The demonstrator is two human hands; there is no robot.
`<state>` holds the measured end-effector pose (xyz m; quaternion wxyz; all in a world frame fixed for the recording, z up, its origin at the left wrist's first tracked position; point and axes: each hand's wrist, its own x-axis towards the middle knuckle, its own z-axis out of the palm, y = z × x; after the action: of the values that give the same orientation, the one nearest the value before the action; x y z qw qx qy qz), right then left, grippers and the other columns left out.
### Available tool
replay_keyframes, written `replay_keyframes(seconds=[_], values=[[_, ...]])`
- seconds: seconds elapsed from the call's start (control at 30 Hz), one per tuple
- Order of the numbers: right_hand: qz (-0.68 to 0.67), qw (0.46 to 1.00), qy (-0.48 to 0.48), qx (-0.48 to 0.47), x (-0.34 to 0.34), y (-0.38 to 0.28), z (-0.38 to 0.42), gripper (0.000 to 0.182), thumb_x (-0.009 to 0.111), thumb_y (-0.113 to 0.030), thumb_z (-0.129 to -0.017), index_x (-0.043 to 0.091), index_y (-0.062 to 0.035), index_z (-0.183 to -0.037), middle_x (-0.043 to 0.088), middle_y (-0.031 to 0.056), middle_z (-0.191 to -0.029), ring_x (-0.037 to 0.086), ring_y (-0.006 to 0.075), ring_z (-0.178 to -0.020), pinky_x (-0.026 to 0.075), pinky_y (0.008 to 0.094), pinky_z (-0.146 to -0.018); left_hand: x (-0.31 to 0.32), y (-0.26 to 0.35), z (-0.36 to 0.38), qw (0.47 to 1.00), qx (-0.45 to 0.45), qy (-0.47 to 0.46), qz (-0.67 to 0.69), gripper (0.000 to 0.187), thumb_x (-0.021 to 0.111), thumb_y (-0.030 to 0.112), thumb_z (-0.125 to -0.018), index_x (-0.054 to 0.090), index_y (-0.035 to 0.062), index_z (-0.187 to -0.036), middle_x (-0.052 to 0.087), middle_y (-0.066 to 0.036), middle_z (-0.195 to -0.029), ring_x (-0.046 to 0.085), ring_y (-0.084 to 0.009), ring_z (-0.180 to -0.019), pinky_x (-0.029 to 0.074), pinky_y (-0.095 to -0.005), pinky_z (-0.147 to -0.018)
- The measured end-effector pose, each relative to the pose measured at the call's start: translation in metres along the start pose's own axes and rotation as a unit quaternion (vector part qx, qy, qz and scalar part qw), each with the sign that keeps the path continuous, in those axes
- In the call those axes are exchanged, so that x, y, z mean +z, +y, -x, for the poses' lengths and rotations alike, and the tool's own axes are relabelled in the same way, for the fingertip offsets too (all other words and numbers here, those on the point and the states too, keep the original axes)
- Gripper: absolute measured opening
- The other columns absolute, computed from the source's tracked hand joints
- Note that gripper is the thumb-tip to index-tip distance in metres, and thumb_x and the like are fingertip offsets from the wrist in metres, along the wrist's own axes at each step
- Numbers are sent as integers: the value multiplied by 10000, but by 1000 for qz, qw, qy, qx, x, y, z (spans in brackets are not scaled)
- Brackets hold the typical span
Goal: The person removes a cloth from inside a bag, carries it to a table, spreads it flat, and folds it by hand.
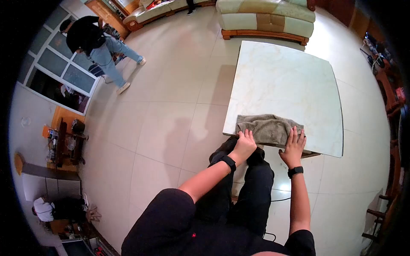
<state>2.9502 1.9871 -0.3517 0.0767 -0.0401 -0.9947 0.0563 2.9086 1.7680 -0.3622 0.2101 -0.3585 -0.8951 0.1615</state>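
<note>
A grey-brown towel lies bunched and folded along the near edge of a pale marble-look table. At the towel's left end, my left hand is closed on its near edge, fingers bent and pressed together. My right hand rests on the towel's right end with its fingers stretched out flat and the thumb apart. Both wrists wear dark bands. Part of the towel's near side hangs at the table edge, and its underside is hidden.
My legs are close to the table's near side. Behind the table stands a cream and tan sofa. A person in a dark shirt is at the far left. Another person is at the lower left. Wooden furniture lines the right.
</note>
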Motion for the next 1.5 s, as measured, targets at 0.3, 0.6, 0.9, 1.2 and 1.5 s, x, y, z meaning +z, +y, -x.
replay_keyframes(seconds=[0.3,0.6,0.9,1.2,1.5], values=[[105,992,56,-27,28,17,-2,725,602,-102,-700,298,-36,-1354,265,97,-1419,187,382,-1326,200,491,-1077,-10,-10,-8,992,-16,-65,111,341,535,125,-717,626,-77,-977,655,-193,-872,622,-214,-790,385,-320,-594],[-8,996,-76,35,-7,15,-1,632,492,49,-740,391,-120,-1340,393,56,-1384,306,343,-1288,326,363,-1044,11,-40,5,974,-26,-25,221,267,524,128,-769,619,21,-995,662,-150,-840,653,-223,-710,460,-351,-569],[-273,935,-26,223,33,3,-52,572,488,-149,-693,517,-136,-1265,406,-2,-1398,157,376,-1341,91,450,-1099,29,-57,19,936,-58,55,342,276,501,110,-784,624,71,-1028,675,-67,-861,637,-226,-698,446,-377,-733],[-265,963,-16,48,78,23,-95,578,510,-232,-722,495,-176,-1296,373,-38,-1418,113,334,-1361,64,450,-1097,31,-62,13,969,14,-30,245,283,553,126,-738,610,92,-1013,665,-18,-777,635,-181,-638,417,-348,-744],[-227,968,-108,-9,70,20,-70,656,464,-433,-847,286,-153,-1413,140,42,-1511,-28,355,-1376,4,477,-1086,17,-23,1,912,-169,-49,370,371,497,152,-749,548,-72,-1040,581,-253,-1084,601,-364,-870,463,-433,-815]])
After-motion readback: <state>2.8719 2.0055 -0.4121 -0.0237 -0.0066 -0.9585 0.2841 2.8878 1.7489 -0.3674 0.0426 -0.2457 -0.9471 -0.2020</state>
